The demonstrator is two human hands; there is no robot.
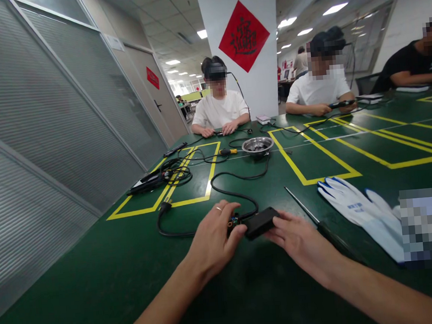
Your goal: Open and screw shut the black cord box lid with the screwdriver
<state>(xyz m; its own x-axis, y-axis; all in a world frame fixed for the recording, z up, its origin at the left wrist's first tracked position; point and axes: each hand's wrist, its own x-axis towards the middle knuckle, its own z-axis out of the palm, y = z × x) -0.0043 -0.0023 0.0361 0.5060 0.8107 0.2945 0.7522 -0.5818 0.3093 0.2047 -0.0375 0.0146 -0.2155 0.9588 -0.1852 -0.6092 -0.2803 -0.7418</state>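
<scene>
Over the near part of the green table, my left hand (pixel 212 239) is closed around a small circuit board (pixel 233 223) with coloured parts; the fingers hide much of it. My right hand (pixel 296 235) grips a black rectangular plastic housing (pixel 262 223) by its right end. The left thumb lies close to the housing's left end, and whether it touches cannot be told. A black cable (pixel 237 195) runs by the board and loops over the table. Left of my hands rests a black power plug (pixel 165 206) on a cord.
A long screwdriver (pixel 330 235) and white-blue gloves (pixel 354 206) lie to the right. Farther off are a metal bowl (pixel 258 147) with small parts, a yellow-black screwdriver (pixel 228 152) and coiled cables (pixel 179 175). Several people sit across the table (pixel 80 292), which has yellow tape outlines.
</scene>
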